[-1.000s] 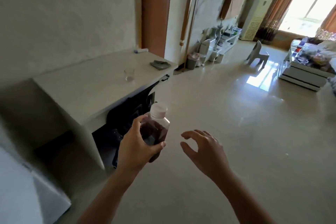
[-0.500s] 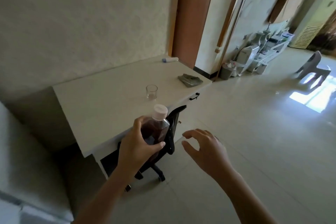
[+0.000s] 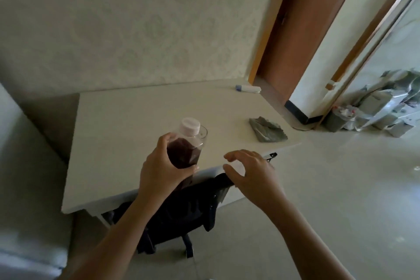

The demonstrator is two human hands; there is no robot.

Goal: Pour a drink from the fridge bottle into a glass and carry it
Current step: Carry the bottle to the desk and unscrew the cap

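My left hand (image 3: 162, 169) is wrapped round the bottle (image 3: 186, 146), cap on, held upright over the desk (image 3: 118, 134) near its front edge; the glass (image 3: 203, 132) peeks out right behind it; my right hand (image 3: 252, 171) hovers beside, fingers loosely curled, holding nothing.

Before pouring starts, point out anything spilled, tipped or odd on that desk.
Nothing spilled or tipped. The bottle is capped, upright in the left hand. Only a crumpled grey cloth lies near the desk edge.
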